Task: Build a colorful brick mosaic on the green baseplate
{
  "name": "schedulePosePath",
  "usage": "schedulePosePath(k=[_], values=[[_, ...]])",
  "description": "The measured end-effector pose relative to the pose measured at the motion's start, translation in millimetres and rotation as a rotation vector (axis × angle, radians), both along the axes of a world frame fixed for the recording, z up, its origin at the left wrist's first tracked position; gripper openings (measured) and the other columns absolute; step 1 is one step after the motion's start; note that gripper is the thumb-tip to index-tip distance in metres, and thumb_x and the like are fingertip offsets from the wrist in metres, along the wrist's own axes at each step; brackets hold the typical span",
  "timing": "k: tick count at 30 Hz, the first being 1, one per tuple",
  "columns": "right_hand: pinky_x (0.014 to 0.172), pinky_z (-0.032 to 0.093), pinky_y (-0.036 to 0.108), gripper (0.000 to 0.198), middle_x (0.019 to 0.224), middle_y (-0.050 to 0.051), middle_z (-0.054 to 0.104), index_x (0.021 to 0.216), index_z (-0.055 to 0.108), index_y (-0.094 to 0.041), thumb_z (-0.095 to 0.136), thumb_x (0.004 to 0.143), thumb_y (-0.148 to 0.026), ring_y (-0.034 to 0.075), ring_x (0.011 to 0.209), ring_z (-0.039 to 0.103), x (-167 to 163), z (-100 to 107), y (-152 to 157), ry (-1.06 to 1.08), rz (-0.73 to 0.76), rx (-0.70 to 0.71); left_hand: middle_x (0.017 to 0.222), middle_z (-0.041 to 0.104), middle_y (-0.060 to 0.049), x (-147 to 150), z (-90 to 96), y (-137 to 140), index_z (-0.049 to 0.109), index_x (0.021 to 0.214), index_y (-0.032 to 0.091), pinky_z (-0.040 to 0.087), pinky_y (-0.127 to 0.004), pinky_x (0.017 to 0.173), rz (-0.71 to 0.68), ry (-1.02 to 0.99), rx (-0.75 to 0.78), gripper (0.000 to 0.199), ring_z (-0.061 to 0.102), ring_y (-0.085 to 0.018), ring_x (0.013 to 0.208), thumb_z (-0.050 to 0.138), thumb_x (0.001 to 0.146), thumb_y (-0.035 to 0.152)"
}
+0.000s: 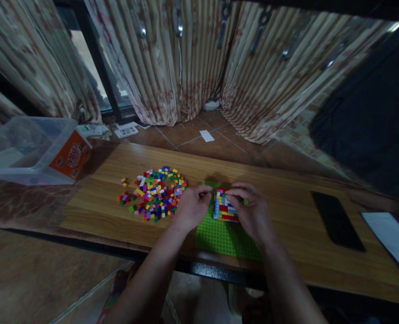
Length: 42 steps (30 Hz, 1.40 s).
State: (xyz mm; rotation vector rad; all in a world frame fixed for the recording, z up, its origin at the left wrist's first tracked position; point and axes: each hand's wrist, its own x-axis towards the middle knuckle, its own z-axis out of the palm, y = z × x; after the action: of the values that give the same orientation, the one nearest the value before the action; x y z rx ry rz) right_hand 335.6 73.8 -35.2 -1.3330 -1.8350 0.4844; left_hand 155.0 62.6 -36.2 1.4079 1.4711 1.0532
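Observation:
A block of colourful toy bricks, in rows of red, yellow, white and blue, stands on a green studded baseplate. My left hand is just left of this block, over the baseplate's left edge, with its fingertips drawn together. Whatever may be between them is too small to make out. My right hand reaches over the block's right side, thumb and fingers closed in a pinch at its upper part. Its fingers hide that side of the block, and what they pinch cannot be made out.
Left of the baseplate, many loose toy bricks lie spread on the wooden table. A clear plastic bin with an orange label stands at far left. To the right lie a dark flat object and a white sheet. Striped curtains hang behind.

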Motion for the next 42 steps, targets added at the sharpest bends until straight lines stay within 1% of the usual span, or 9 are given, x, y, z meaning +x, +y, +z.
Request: schedulePosePath(k=[6,10,14,21,25,30,34,39,42], values=[[0.095,0.045,0.047,0.012,0.112,0.006,0.066,0.085,0.077,-0.029,0.065,0.085,-0.033,0.026,0.107,0.058,-5,-5,0,-0.005,-0.005,0.03,0.107,0.075,-0.007,8,6.0,-6,0.074,0.109,0.017,0.055,-0.033,0.086,-0.054,0.081,-0.022,0.031,0.07,-0.02,0.09,0.052,0.088,0.021],[0.095,0.044,0.046,0.011,0.11,0.006,0.067,0.084,0.077,-0.029,0.067,0.083,-0.032,0.025,0.107,0.059,-7,-7,2,0.025,-0.033,0.015,0.11,0.075,-0.008,11,6.7,-9,0.073,0.113,0.017,0.054,-0.034,0.086,-0.06,0.136,-0.025,0.033,0.069,-0.02,0.091,0.05,0.089,0.021],[0.092,0.045,0.044,0.012,0.107,0.006,0.068,0.08,0.078,-0.028,0.067,0.081,-0.033,0.025,0.102,0.061,-10,-8,3,0.076,-0.054,-0.046,0.107,0.075,-0.007,11,8.2,-10,0.073,0.113,0.018,0.054,-0.032,0.085,-0.053,0.144,-0.017,0.034,0.069,-0.019,0.089,0.05,0.088,0.019],[0.088,0.046,0.042,0.011,0.105,0.007,0.069,0.077,0.077,-0.026,0.069,0.077,-0.034,0.025,0.099,0.063,-15,-9,4,0.173,-0.097,-0.113,0.092,0.077,-0.004,12,12.8,-12,0.075,0.108,0.022,0.053,-0.031,0.081,-0.062,0.166,0.009,0.034,0.069,-0.019,0.084,0.048,0.088,0.017],[0.086,0.046,0.041,0.011,0.104,0.007,0.069,0.075,0.077,-0.026,0.07,0.076,-0.034,0.024,0.097,0.063,-15,-11,5,0.207,-0.1,-0.133,0.096,0.076,-0.006,14,12.4,-13,0.075,0.109,0.02,0.053,-0.031,0.08,-0.051,0.192,0.011,0.033,0.069,-0.019,0.083,0.049,0.088,0.017],[0.086,0.046,0.042,0.012,0.1,0.006,0.07,0.075,0.077,-0.027,0.07,0.077,-0.035,0.024,0.095,0.063,-17,-11,4,0.197,-0.088,-0.131,0.101,0.075,-0.008,19,12.7,-17,0.073,0.111,0.019,0.052,-0.031,0.084,-0.026,0.258,0.045,0.035,0.068,-0.02,0.089,0.046,0.089,0.015],[0.085,0.046,0.042,0.012,0.098,0.006,0.07,0.075,0.077,-0.026,0.068,0.078,-0.035,0.024,0.094,0.063,-17,-10,2,0.193,-0.087,-0.12,0.097,0.073,-0.007,21,13.7,-19,0.072,0.111,0.019,0.052,-0.03,0.084,-0.042,0.304,0.084,0.036,0.068,-0.019,0.087,0.043,0.09,0.014],[0.089,0.046,0.044,0.015,0.099,0.006,0.07,0.077,0.077,-0.026,0.069,0.078,-0.038,0.025,0.097,0.063,-13,-14,2,0.199,-0.068,-0.098,0.095,0.074,-0.006,21,13.8,-21,0.072,0.107,0.02,0.053,-0.03,0.083,-0.048,0.359,0.074,0.034,0.068,-0.019,0.087,0.044,0.089,0.014],[0.092,0.045,0.045,0.016,0.102,0.006,0.07,0.08,0.077,-0.027,0.069,0.078,-0.04,0.025,0.099,0.063,-10,-17,2,0.201,-0.056,-0.107,0.102,0.074,-0.007,15,13.0,-16,0.071,0.109,0.019,0.053,-0.029,0.084,0.009,0.376,0.069,0.032,0.068,-0.018,0.088,0.046,0.089,0.016]])
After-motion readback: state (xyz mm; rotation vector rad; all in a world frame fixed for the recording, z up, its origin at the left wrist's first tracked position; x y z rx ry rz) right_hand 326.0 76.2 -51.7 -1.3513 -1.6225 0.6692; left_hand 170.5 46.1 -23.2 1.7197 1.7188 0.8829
